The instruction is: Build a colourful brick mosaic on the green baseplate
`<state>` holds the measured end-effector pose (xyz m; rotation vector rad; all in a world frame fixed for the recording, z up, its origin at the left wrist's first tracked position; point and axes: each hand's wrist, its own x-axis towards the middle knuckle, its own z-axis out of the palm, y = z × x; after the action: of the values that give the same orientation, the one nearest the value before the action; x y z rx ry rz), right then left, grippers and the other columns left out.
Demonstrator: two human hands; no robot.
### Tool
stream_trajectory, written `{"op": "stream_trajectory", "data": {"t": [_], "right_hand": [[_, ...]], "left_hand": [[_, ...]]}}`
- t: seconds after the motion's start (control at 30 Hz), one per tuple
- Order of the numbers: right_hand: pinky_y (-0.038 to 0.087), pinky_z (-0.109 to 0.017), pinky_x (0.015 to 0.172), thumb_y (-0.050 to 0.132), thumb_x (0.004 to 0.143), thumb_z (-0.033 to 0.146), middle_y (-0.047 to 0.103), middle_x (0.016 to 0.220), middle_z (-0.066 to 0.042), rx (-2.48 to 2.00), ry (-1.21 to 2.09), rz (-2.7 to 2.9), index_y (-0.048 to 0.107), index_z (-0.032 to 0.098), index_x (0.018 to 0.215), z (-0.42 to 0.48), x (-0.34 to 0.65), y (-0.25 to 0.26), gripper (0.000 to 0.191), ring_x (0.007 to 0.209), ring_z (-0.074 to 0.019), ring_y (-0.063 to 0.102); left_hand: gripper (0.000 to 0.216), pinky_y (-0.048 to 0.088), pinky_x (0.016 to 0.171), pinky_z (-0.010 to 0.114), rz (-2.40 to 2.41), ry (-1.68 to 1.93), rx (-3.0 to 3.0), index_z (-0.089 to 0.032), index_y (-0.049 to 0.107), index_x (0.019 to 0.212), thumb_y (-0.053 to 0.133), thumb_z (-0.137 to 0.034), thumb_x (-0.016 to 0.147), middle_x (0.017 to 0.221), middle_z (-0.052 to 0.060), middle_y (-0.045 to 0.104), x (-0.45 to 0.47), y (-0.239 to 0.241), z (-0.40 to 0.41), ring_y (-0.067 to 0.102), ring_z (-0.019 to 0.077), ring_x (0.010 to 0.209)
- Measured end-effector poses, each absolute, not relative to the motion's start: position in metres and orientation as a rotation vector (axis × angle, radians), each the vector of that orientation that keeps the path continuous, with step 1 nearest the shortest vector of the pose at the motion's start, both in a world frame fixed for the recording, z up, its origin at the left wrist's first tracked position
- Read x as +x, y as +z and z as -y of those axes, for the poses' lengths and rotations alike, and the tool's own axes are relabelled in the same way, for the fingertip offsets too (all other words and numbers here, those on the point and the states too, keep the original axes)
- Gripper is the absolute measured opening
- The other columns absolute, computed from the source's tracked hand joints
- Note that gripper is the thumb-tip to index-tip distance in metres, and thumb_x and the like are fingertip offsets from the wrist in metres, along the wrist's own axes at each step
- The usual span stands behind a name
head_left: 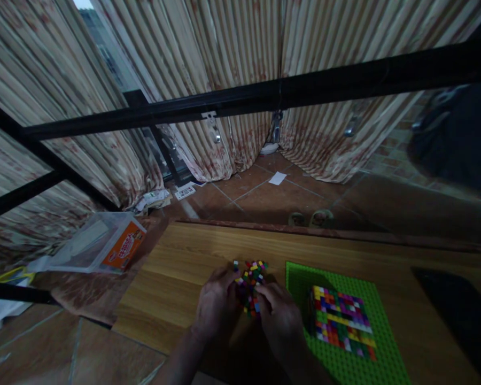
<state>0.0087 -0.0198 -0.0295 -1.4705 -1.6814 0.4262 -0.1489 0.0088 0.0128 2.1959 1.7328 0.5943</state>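
A small pile of loose, colourful toy building bricks (251, 274) lies on the wooden table. My left hand (216, 302) is at the pile's left side, its fingers curled in against the bricks. From the right, my right hand (278, 313) reaches in with thumb and fingers bent together at the pile's edge. Whatever either hand grips is too small and dark to make out. Right of my right hand lies a green studded baseplate (347, 278), bearing a multicoloured block of joined bricks (342, 321).
The wooden table (176, 267) has a dark flat object (452, 315) at its right. Beyond its left edge stands a clear plastic box (84, 251) with an orange label. A black metal bar (244, 96) crosses before striped curtains (240, 48). Slippers (320, 217) lie on the tiled floor.
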Motion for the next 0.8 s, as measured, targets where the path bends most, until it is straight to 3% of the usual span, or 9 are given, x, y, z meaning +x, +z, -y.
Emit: {"op": "stream_trajectory", "data": {"t": [0.17,0.33,0.47,0.67,0.8], "right_hand": [[0.051,-0.03,0.074,0.047,0.089,0.015,0.069,0.083,-0.003,-1.437,0.468,1.678,0.069,0.023,0.087,0.023,0.01,-0.03,0.023,0.08,-0.0181,0.065],[0.05,-0.029,0.072,0.048,0.089,0.016,0.069,0.082,-0.003,-1.435,0.51,1.65,0.069,0.023,0.086,0.024,0.013,-0.03,0.023,0.078,-0.0177,0.065],[0.051,-0.03,0.074,0.048,0.09,0.022,0.07,0.085,-0.004,-1.447,0.595,1.559,0.07,0.023,0.086,0.025,0.012,-0.02,0.022,0.081,-0.0188,0.066],[0.052,-0.029,0.076,0.05,0.09,0.035,0.072,0.1,-0.006,-1.383,1.072,1.273,0.069,0.023,0.105,0.029,0.002,0.006,0.027,0.088,-0.0197,0.068],[0.052,-0.029,0.079,0.053,0.088,0.039,0.073,0.098,-0.006,-1.338,1.232,1.12,0.071,0.021,0.101,0.029,0.001,0.008,0.028,0.088,-0.0205,0.068]], "left_hand": [[0.039,0.05,0.082,0.03,-1.604,0.498,2.301,-0.027,0.07,0.101,0.049,-0.004,0.078,0.099,0.005,0.067,-0.155,0.014,-0.02,0.061,0.0201,0.094],[0.023,0.05,0.081,0.03,-1.516,0.479,2.33,-0.024,0.069,0.089,0.052,-0.011,0.082,0.097,0.004,0.067,-0.158,0.016,-0.028,0.061,0.0202,0.093],[0.018,0.049,0.087,0.031,-1.501,0.527,2.34,-0.023,0.066,0.095,0.052,-0.016,0.086,0.105,0.006,0.065,-0.16,0.025,-0.022,0.061,0.0205,0.099],[0.021,0.05,0.08,0.028,-1.465,0.636,2.068,-0.023,0.063,0.1,0.05,-0.013,0.087,0.099,0.005,0.066,-0.146,0.043,0.004,0.064,0.0183,0.09],[0.013,0.049,0.075,0.026,-1.432,0.764,1.795,-0.02,0.063,0.092,0.052,-0.016,0.086,0.089,0.004,0.067,-0.137,0.039,0.014,0.064,0.017,0.082]]}}
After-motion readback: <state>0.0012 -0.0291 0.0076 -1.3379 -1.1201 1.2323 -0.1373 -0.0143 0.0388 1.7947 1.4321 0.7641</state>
